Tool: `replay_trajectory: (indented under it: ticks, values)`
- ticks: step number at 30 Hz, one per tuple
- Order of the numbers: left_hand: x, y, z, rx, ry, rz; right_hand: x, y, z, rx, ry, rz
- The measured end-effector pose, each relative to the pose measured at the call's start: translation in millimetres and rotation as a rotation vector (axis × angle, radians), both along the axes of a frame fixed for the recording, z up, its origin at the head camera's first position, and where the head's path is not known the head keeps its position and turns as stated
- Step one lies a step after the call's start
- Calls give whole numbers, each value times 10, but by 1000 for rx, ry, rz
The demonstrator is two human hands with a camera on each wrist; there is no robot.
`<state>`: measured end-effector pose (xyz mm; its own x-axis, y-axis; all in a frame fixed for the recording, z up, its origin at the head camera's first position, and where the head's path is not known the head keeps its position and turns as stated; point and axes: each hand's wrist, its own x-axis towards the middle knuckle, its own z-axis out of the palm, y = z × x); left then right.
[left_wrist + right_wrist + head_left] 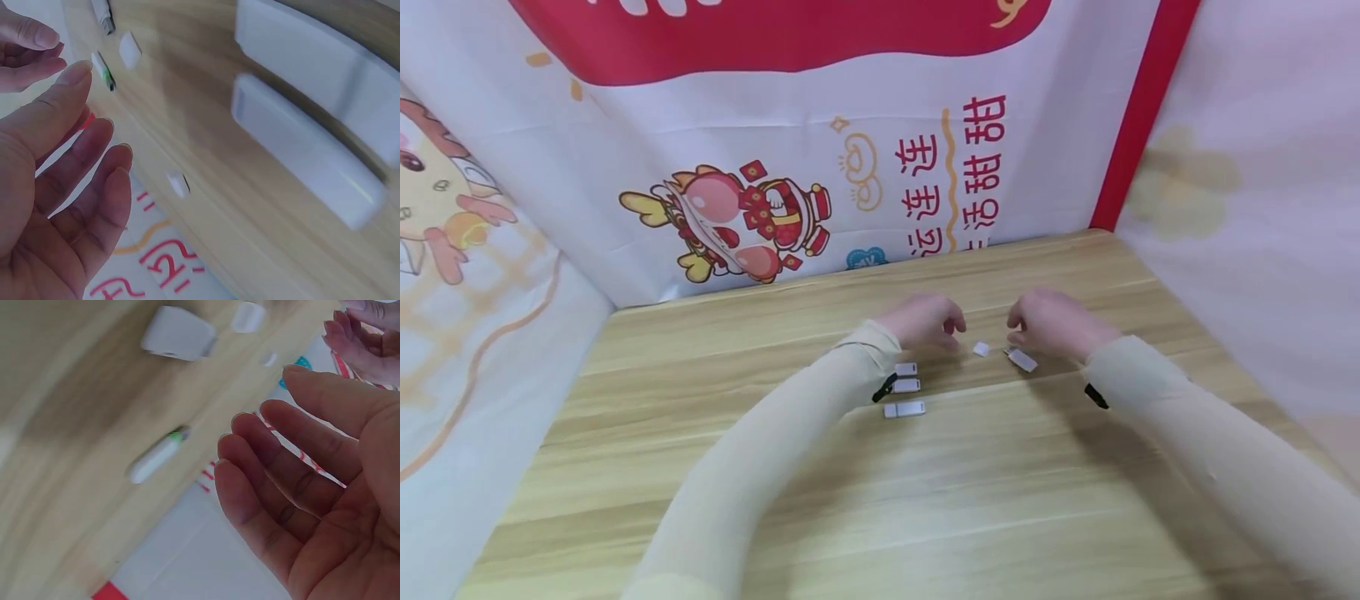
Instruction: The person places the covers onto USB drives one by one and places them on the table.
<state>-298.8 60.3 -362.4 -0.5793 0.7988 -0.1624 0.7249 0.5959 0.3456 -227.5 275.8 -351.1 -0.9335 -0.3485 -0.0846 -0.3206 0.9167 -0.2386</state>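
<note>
In the head view my left hand hovers over the table with loosely bent fingers and nothing in them. Facing it, my right hand is just as relaxed, and its palm shows bare in the right wrist view. Between and below the hands lie a small white cap and an uncapped white USB stick with its metal plug showing. A second bare stick, green near its plug, lies by the right fingertips in the right wrist view. Another small cap lies beyond the left fingers.
Left of these, close by the left wrist, several white USB sticks lie in a column; the nearest one has its cap on. The wooden table meets printed cloth walls at the back and sides.
</note>
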Motion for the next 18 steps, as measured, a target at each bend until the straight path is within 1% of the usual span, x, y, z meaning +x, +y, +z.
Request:
replay_trajectory:
  ticks: [3, 6, 10, 13, 18]
  values:
    - [0, 119, -41, 1, 27, -28, 24, 68, -68, -12, -33, -34]
    - [13, 189, -42, 5, 42, -31, 34, 105, -130, -21, -34, -48]
    - [3, 277, -65, -5, 48, -31, 51, 147, -220, -19, -11, -31]
    - [-33, 330, -133, -19, 53, -33, 67, 166, -289, -18, -10, -27]
    - [-75, 378, -255, -31, 49, -34, 108, 169, -376, -34, -39, -54]
